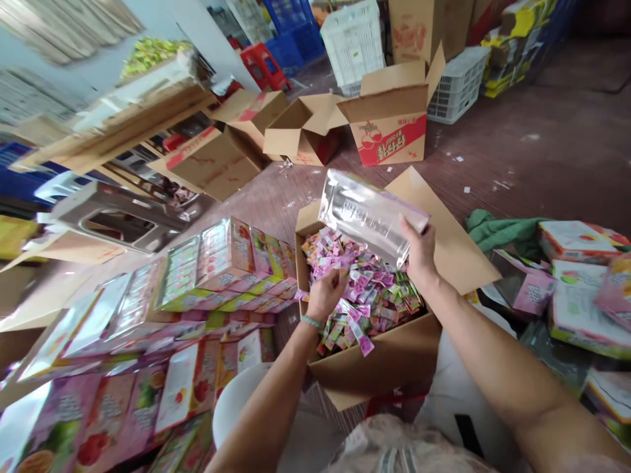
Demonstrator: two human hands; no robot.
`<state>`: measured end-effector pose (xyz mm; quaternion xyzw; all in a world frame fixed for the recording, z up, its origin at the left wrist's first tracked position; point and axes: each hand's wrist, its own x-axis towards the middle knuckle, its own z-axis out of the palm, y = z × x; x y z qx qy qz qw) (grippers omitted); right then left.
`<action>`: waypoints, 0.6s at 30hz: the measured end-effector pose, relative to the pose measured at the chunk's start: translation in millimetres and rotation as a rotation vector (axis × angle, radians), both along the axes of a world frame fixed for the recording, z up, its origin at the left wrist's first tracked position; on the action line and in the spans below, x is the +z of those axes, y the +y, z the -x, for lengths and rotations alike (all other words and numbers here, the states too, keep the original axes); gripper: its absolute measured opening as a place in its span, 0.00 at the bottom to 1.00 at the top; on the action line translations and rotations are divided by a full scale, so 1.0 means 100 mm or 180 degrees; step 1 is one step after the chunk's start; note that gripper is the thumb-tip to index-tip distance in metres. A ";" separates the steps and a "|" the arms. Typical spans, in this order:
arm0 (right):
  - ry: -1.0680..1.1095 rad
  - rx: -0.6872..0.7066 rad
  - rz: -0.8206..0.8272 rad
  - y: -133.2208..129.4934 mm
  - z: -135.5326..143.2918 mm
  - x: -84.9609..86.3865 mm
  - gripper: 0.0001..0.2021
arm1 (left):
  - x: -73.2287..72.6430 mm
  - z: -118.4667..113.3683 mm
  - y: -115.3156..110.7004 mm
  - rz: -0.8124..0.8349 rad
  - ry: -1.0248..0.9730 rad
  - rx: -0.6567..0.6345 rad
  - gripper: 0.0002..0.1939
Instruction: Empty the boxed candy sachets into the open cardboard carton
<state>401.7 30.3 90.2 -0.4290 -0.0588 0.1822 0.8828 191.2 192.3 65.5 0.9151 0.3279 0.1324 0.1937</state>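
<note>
My right hand [421, 253] grips one end of a shiny film-wrapped box [367, 213], held tilted above an open cardboard carton [379, 355]. Heaped in that carton are many small purple, pink and green sachets [369, 282]. Down at the left part of the heap is my left hand [326, 295], its fingers curled closed among purple sachets. Whether a sachet is pinched in them I cannot make out. A green band circles the left wrist.
Stacks of film-wrapped fruit-print boxes [227, 256] stand close on the left. More fruit-print boxes [586, 295] and a green cloth [503, 226] lie at the right. Open cartons [394, 135], crates [352, 46] and a wooden table [123, 125] are farther back.
</note>
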 end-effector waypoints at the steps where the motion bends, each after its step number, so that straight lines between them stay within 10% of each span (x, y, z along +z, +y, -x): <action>1: 0.0070 -0.0152 0.0014 -0.04 -0.06 0.03 0.35 | -0.08 0.21 -0.03 -0.0084 0.0388 -0.0312 0.21; 4: 0.0115 -0.0180 -0.0106 -0.16 -0.15 0.13 0.32 | -0.31 0.73 -0.09 -0.0767 0.1123 -0.0829 0.49; 7: 0.0210 -0.0068 -0.0220 -0.24 -0.14 0.18 0.32 | -0.53 0.76 -0.12 -0.1246 0.1636 -0.0815 0.57; 14: -0.0024 -0.0145 -0.0420 -0.29 -0.18 0.20 0.30 | -0.82 -0.62 -0.34 -0.0655 0.1536 -0.0055 0.49; 18: -0.0387 -0.0229 -0.0427 -0.28 -0.27 0.21 0.27 | -0.85 -0.79 -0.47 -0.0478 0.1172 -0.0295 0.40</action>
